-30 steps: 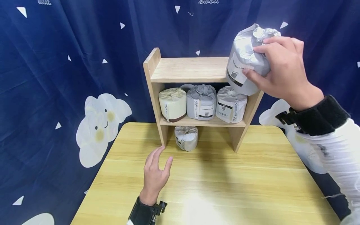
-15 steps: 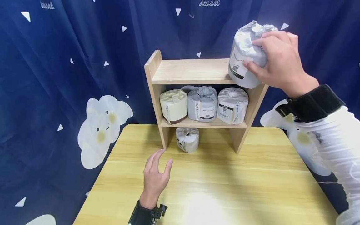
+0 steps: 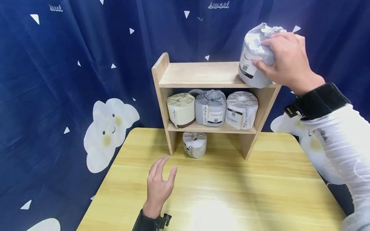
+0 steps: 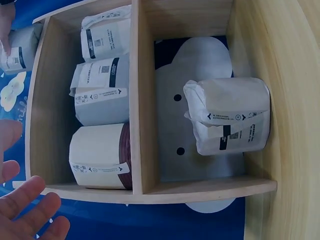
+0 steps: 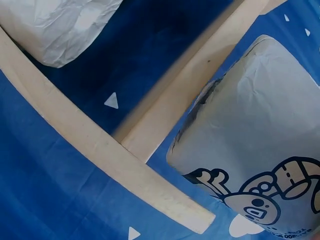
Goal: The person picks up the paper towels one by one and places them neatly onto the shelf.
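Observation:
My right hand point(image 3: 289, 62) grips a paper-wrapped toilet roll point(image 3: 251, 48) from above, thumb on its near side and fingers at its crumpled top. The roll tilts slightly and overlaps the right end of the wooden shelf's top board point(image 3: 202, 72). Its cartoon print point(image 5: 255, 205) shows in the right wrist view, with a gap between its base and the top board's edge. Low in front of the shelf, over the table, my left hand point(image 3: 159, 187) is held with fingers spread and nothing in it. Its fingers point(image 4: 27, 200) show at the left wrist view's lower left.
On the middle board stand a cream roll point(image 3: 182, 110), a grey roll point(image 3: 210, 109) and a white roll point(image 3: 242, 110). Another wrapped roll point(image 3: 195, 146) is on the table point(image 3: 274, 192) under the shelf. A dark blue curtain point(image 3: 72, 80) hangs behind.
My right hand has brought the roll back and up against the shelf; it no longer overlaps the white roll below. The left hand stays almost still. The head view has shifted slightly.

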{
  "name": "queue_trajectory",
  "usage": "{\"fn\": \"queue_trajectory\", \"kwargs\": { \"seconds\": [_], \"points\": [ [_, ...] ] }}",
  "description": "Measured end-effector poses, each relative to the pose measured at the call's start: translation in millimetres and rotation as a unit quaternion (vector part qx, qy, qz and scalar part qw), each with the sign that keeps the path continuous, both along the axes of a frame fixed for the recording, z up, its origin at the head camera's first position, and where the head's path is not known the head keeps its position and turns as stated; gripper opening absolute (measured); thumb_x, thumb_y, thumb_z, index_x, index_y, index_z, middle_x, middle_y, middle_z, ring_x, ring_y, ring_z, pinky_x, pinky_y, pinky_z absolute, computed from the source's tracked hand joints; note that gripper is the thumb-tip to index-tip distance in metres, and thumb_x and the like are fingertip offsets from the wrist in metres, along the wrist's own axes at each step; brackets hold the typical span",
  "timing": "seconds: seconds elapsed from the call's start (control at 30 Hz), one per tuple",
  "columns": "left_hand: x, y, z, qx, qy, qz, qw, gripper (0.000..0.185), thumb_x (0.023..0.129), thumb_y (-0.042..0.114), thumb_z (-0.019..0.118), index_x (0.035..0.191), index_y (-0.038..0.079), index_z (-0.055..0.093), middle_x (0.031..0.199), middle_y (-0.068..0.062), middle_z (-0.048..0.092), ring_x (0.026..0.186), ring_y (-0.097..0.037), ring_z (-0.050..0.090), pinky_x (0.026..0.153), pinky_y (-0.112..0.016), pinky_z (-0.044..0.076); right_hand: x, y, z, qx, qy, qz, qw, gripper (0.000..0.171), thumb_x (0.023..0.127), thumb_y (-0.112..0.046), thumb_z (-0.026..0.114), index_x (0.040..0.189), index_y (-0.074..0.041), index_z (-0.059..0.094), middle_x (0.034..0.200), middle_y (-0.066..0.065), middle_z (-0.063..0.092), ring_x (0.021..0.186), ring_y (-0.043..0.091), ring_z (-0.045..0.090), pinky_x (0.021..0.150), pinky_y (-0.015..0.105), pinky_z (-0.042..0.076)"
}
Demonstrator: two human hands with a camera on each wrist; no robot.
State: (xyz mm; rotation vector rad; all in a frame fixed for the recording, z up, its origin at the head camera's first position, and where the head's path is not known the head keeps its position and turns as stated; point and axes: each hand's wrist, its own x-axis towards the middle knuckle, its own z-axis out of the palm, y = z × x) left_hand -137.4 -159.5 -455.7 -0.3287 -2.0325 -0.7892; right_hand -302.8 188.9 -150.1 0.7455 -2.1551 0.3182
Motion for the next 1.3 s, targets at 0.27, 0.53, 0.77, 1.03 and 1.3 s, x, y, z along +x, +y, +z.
{"fn": "queue_trajectory", "kwargs": {
  "seconds": [0.27, 0.53, 0.77, 1.03, 1.3],
  "points": [
    [2.8, -2.0, -1.4, -0.002, 0.001, 0.006, 1.0000, 0.046, 0.096, 0.038, 0.058, 0.120, -0.001, 0.062, 0.115, -0.017, 0.063, 0.106, -0.034, 0.061, 0.086, -0.049, 0.050, -13.0, -0.4, 2.3, 0.004, -0.026, -0.023, 0.999, 0.048, 0.083, -0.019, 0.072, 0.120, 0.009, 0.059, 0.115, 0.029, 0.060, 0.118, 0.044, 0.045, 0.098, 0.059, 0.025],
    [4.3, -2.4, -2.0, -0.009, 0.005, 0.004, 0.9999, 0.045, 0.096, 0.036, 0.058, 0.119, -0.003, 0.062, 0.114, -0.018, 0.063, 0.105, -0.034, 0.061, 0.085, -0.049, 0.050, -20.7, 5.9, 1.2, 0.009, -0.048, -0.041, 0.998, 0.049, 0.085, -0.020, 0.069, 0.122, 0.009, 0.057, 0.116, 0.030, 0.058, 0.117, 0.046, 0.044, 0.097, 0.060, 0.025],
    [4.2, -1.1, -2.8, -0.006, 0.006, 0.003, 1.0000, 0.040, 0.089, 0.024, 0.068, 0.118, -0.003, 0.063, 0.115, -0.018, 0.064, 0.106, -0.034, 0.061, 0.085, -0.049, 0.050, -27.6, 5.2, 4.9, 0.024, -0.060, -0.042, 0.997, 0.048, 0.088, -0.022, 0.065, 0.125, 0.007, 0.056, 0.117, 0.030, 0.058, 0.115, 0.047, 0.043, 0.094, 0.060, 0.025],
    [4.1, 1.1, -2.4, -0.005, 0.011, 0.005, 0.9999, 0.040, 0.088, 0.021, 0.070, 0.119, -0.003, 0.062, 0.115, -0.019, 0.063, 0.105, -0.036, 0.061, 0.083, -0.051, 0.051, -35.4, 2.6, 5.9, 0.033, -0.068, -0.050, 0.996, 0.046, 0.089, -0.023, 0.063, 0.123, 0.007, 0.057, 0.116, 0.030, 0.058, 0.114, 0.048, 0.043, 0.095, 0.061, 0.025],
    [4.0, 0.6, -1.9, -0.003, 0.006, 0.008, 0.9999, 0.041, 0.084, 0.016, 0.072, 0.119, -0.003, 0.062, 0.115, -0.019, 0.064, 0.106, -0.037, 0.061, 0.083, -0.052, 0.051, -43.3, 3.5, 5.1, 0.047, -0.088, -0.074, 0.992, 0.047, 0.093, -0.024, 0.061, 0.127, 0.006, 0.054, 0.121, 0.030, 0.056, 0.119, 0.047, 0.041, 0.097, 0.060, 0.023]
  ]
}}
